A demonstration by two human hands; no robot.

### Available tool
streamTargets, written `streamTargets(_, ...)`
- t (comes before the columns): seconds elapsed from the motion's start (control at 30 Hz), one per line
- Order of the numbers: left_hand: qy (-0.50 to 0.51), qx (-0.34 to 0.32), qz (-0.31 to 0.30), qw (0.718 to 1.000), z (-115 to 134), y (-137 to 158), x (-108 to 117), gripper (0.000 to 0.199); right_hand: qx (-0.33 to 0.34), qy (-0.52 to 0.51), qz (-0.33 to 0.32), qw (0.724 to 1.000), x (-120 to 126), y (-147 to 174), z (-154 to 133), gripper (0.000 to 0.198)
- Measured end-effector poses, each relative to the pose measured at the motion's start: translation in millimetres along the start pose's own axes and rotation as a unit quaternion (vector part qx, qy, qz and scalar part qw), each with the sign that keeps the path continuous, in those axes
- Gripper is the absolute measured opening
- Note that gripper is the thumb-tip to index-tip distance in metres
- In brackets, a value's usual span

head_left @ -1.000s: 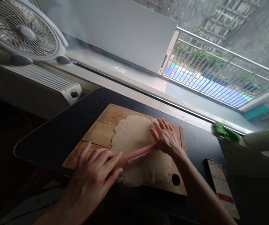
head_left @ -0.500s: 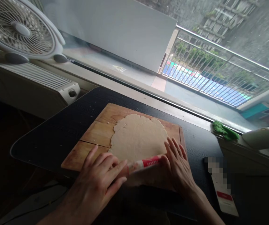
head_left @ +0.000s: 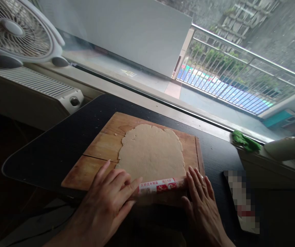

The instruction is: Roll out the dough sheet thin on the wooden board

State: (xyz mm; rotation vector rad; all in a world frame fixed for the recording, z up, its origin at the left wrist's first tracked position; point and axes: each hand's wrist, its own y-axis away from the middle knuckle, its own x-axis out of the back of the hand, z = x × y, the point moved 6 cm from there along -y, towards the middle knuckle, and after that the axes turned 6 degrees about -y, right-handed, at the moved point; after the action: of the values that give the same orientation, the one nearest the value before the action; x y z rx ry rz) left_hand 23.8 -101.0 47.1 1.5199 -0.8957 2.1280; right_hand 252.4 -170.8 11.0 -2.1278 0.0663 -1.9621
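Observation:
A rolling pin [head_left: 157,186] in a red and white printed wrapper lies across the near edge of a thin sheet of dough [head_left: 151,151]. Under the dough is a wooden board [head_left: 99,142]. My left hand [head_left: 108,195] rests over the pin's left end, fingers spread. My right hand [head_left: 201,195] lies on the other end, its fingers stretched out flat and its thumb on the near side. Both palms face down, and they cover the pin's ends. The dough is roughly round with a ragged rim.
The board sits on a dark table [head_left: 60,147] beside a window. A fan [head_left: 16,29] and a heater [head_left: 42,85] stand at the left. On the right are a green cloth [head_left: 245,141], a pale container [head_left: 281,149] and a partly pixelated flat object [head_left: 241,202].
The pin has turned, so more of its printed label shows. My right hand has moved slightly right and nearer to me. The camera view has shifted a little.

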Motion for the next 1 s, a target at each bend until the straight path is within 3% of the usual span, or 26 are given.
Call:
streamTargets(0.07,-0.010,-0.003,-0.003,1.000,-7.3,-5.5,-0.4,0.031,-0.011,0.001,-0.002,1.000,0.0,-27.2,-0.3,0.058)
streamTargets(0.2,-0.048,0.019,0.021,0.998,-27.4,-13.5,-0.1,0.029,-0.046,-0.024,0.003,0.999,1.7,-115.2,-2.3,0.045)
streamTargets(0.3,-0.068,0.039,0.037,0.996,-32.4,-12.1,0.3,0.031,-0.048,-0.043,0.017,0.998,1.9,-139.0,-6.5,0.042)
streamTargets(0.37,-0.060,0.033,0.031,0.997,-25.7,-8.0,-0.8,0.033,-0.040,-0.044,0.027,0.998,-0.2,-118.1,-7.6,0.043)
streamTargets(0.53,-0.009,0.018,0.019,1.000,-4.4,-1.1,0.2,0.036,0.013,-0.035,0.041,0.998,5.8,-16.6,-6.0,0.058)
streamTargets(0.63,-0.006,-0.002,0.015,1.000,-7.2,-5.3,2.6,0.038,0.036,-0.058,0.010,0.998,17.7,-5.7,-8.3,0.053)
streamTargets(0.77,-0.049,-0.016,0.001,0.999,-26.7,-12.9,2.3,0.041,0.019,-0.074,0.052,0.996,27.0,-78.1,-9.5,0.039)
streamTargets(0.9,-0.080,0.019,0.038,0.996,-42.7,-16.6,4.0,0.034,-0.033,-0.091,0.127,0.987,17.3,-163.6,2.4,0.037)
streamTargets(1.0,-0.082,0.031,0.059,0.994,-44.0,-15.4,2.2,0.032,-0.068,-0.105,0.154,0.980,14.4,-173.9,8.7,0.036)
